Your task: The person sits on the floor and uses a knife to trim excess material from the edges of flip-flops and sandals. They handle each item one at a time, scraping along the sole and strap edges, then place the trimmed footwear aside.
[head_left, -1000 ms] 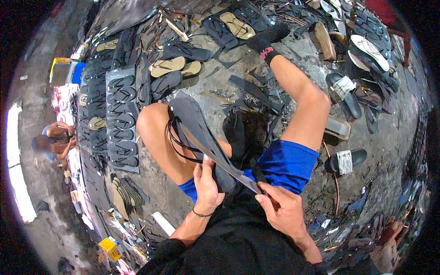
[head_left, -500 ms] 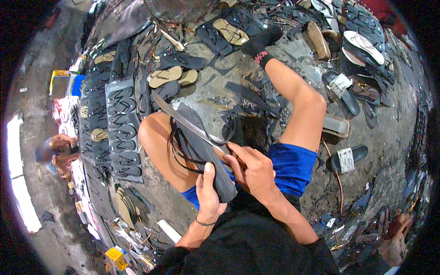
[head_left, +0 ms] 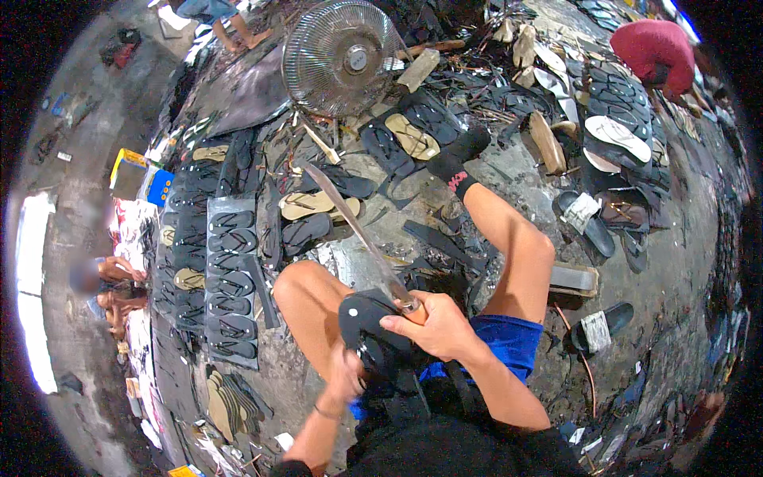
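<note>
My right hand [head_left: 447, 327] is closed round the wooden handle of a long knife [head_left: 358, 226], its blade slanting up and to the left. Below the handle, over my lap, is a black flip-flop [head_left: 363, 314] with a pale dot near its rounded end. My left hand [head_left: 345, 377], blurred by motion, has its fingers curled against the flip-flop's left side. Dark strap strips [head_left: 407, 396] hang below the flip-flop, against my dark shirt. Part of the flip-flop is hidden behind my right hand and the knife handle.
A fan [head_left: 350, 60] stands ahead. Rows of flip-flops [head_left: 232, 278] lie at the left, with more footwear [head_left: 617, 139] at the right. Rubber scraps [head_left: 441, 242] litter the floor between my legs. A person [head_left: 119, 290] sits far left; another in red [head_left: 656, 56] is far right.
The flip-flop has been turned and drawn down toward my lap. My right hand has raised the knife off the sole, and my left hand has moved lower. The view has tilted up, showing more of the fan.
</note>
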Motion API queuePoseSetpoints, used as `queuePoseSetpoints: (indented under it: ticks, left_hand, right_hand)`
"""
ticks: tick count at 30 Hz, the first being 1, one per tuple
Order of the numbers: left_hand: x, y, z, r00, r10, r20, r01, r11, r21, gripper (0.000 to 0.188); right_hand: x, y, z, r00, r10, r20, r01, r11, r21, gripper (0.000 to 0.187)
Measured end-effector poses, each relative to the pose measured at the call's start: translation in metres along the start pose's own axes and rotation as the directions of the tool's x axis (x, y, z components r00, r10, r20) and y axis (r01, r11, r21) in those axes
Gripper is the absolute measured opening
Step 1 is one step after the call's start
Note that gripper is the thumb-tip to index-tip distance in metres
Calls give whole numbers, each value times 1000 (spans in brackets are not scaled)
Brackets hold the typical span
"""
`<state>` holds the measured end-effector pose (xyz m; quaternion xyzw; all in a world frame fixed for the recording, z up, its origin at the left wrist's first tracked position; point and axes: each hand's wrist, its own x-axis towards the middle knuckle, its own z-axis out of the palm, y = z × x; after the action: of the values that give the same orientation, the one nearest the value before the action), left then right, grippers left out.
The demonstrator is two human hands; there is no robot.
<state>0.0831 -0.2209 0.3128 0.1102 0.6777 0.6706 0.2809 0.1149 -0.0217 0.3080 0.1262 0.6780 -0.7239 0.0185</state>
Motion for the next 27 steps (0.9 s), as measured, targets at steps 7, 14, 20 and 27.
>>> queuePoseSetpoints:
  ticks: [7,14,20,27]
  left_hand:
    - [48,59,-42,917,-158,-366,59,962,-267,38]
    - [28,74,-28,883,-381,-275,198,832,-518,38]
    - [22,59,-25,929,-328,-170,185,811,-555,29]
    - [28,61,-12,986,-129,-102,123,990,-66,31]
  right_hand:
    - [-66,-4,-27,836,-312,-451,203,940,-273,28]
    - [-151,41,-9,972,-159,-171,95,938,-333,30]
    - [-133,25,-10,949,-248,-194,137,880,-454,29]
    - [-96,-22,-32,967,-196,-162,84,847,-526,33]
